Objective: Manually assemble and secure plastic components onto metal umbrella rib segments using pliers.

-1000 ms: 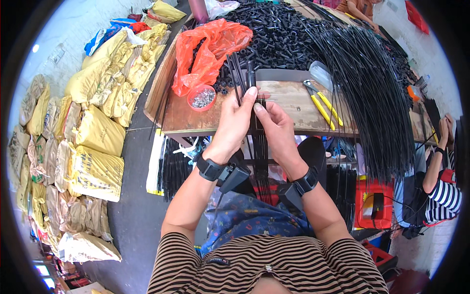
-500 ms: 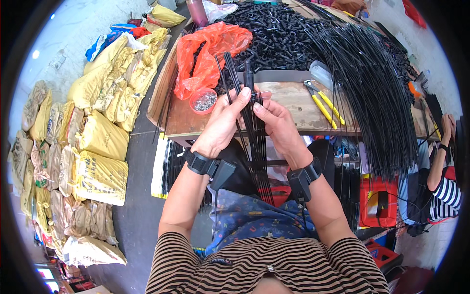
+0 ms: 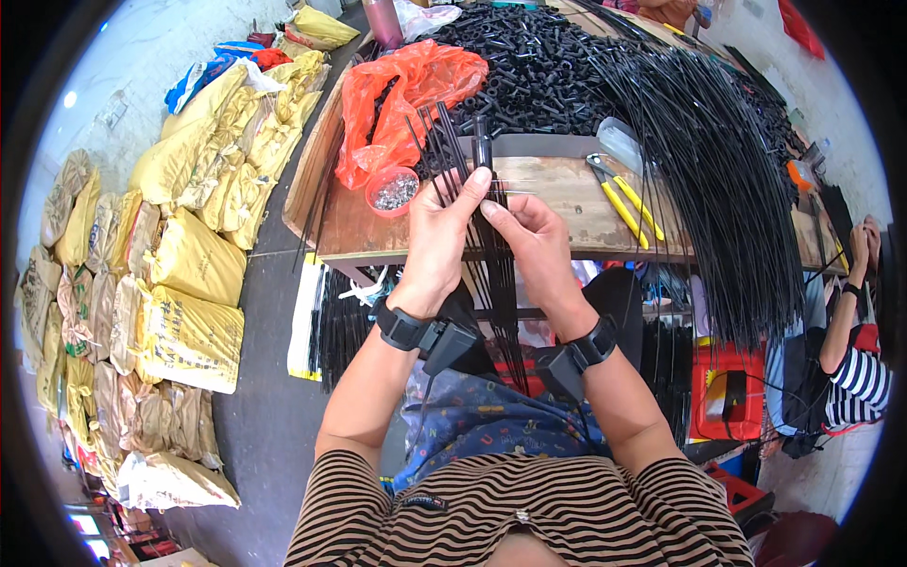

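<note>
- The left hand [image 3: 436, 241] is clenched around a bundle of thin black rods [image 3: 491, 274], just in front of the wooden bench [image 3: 567, 203].
- The right hand [image 3: 534, 241] pinches a short black tube [image 3: 482, 151] at the bundle's top end.
- The rods' long axis runs from the bench edge down toward the person's lap; both hands touch them.

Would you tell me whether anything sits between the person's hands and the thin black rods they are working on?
Nothing visible does: the left hand and right hand already grip the bundle of thin black rods directly, above the wooden table's edge.
</note>
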A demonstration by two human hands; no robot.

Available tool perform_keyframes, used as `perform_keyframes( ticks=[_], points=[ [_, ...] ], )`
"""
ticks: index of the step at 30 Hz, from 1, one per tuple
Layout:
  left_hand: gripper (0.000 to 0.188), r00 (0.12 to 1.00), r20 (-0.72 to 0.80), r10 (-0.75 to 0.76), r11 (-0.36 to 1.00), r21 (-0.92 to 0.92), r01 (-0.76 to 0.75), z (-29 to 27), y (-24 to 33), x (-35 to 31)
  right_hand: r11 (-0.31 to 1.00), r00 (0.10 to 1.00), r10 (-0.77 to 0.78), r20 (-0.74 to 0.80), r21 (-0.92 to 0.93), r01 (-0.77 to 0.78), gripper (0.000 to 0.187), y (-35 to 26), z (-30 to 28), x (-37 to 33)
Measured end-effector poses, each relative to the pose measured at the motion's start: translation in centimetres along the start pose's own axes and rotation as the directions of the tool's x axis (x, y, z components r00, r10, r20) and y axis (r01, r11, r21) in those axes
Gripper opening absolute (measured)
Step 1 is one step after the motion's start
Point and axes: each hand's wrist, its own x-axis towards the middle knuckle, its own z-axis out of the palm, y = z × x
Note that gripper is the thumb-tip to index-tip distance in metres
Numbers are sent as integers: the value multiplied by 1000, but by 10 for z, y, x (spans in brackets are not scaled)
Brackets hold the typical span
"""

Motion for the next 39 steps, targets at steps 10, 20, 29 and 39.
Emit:
perform_keyframes(
  ticks=[10, 20, 29, 39],
  points=[
    [14, 989, 47, -142, 984, -98, 146, -10, 1, 0, 979, 980, 160, 121, 110, -173, 8, -11, -6, 5],
    [19, 989, 103, -108, 994, -18, 110, -12, 4, 5, 976, 974, 201, 100, 67, -209, 11, -2, -10, 12],
    [24, 998, 54, -45, 999, 23, 44, -2, -3, 3, 979, 983, 182, 24, 92, -183, 16, 0, -1, 14],
    [20, 990, -29, -137, 980, -152, 131, -4, -1, 1, 995, 997, 83, -1, -52, -83, 11, 1, 4, 4]
  ],
)
